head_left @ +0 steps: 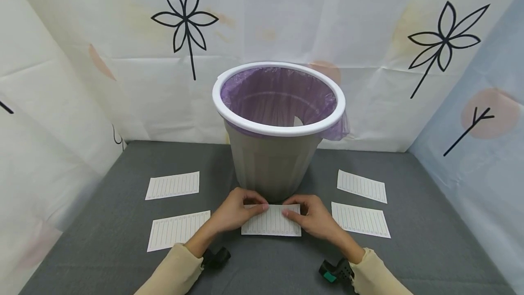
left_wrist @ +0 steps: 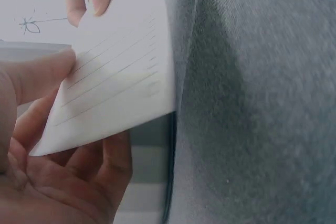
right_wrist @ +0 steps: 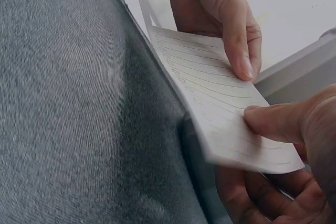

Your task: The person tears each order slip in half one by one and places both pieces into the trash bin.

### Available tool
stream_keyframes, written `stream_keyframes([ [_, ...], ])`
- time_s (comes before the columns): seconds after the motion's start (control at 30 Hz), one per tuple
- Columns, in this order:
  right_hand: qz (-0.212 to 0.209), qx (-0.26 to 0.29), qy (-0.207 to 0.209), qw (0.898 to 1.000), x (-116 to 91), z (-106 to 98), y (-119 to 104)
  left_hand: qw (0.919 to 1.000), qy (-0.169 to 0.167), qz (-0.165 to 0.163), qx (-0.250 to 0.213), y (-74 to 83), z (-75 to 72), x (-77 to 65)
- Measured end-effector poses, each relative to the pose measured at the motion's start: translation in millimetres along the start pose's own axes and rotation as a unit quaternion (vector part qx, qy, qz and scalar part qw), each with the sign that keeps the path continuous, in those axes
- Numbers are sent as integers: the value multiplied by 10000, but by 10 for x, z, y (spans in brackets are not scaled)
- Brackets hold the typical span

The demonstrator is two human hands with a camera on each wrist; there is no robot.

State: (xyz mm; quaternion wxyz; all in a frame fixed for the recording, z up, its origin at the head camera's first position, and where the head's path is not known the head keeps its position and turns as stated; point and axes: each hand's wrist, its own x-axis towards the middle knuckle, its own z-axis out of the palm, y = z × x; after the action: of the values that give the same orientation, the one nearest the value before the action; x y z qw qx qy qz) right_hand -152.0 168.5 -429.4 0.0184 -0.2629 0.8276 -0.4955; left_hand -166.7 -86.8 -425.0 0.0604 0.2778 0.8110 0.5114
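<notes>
A white lined paper slip [head_left: 271, 223] is held between both hands, just in front of the bin. My left hand [head_left: 241, 207] pinches its upper left part, thumb on the printed face and fingers behind. On the upper right part my right hand [head_left: 311, 215] grips it the same way. Both wrist views show the slip bending slightly, with a thumb [left_wrist: 47, 74] pressed on it in the left one and a thumb [right_wrist: 278, 121] in the right one. Small printed marks run along the slip's lower edge.
Behind the hands stands a grey bin [head_left: 270, 163] with a white rim and purple liner; something white [head_left: 298, 121] shows inside. Two similar slips [head_left: 173, 185] [head_left: 178, 230] lie at left, two more [head_left: 362, 185] [head_left: 360, 220] at right, on the grey cloth [head_left: 102, 240].
</notes>
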Motion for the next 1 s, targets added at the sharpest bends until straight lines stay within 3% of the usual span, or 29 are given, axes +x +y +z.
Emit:
stream_keyframes([
  [0.17,-89,218,138,9996,-6,38,-26,9998,204,52,34,43,39,-10],
  [0.7,-151,448,541,9974,-13,147,-112,9999,0,90,-145,124,126,-26],
  [1.0,-200,485,403,9978,-18,160,-149,9995,-145,235,-121,132,145,-25],
])
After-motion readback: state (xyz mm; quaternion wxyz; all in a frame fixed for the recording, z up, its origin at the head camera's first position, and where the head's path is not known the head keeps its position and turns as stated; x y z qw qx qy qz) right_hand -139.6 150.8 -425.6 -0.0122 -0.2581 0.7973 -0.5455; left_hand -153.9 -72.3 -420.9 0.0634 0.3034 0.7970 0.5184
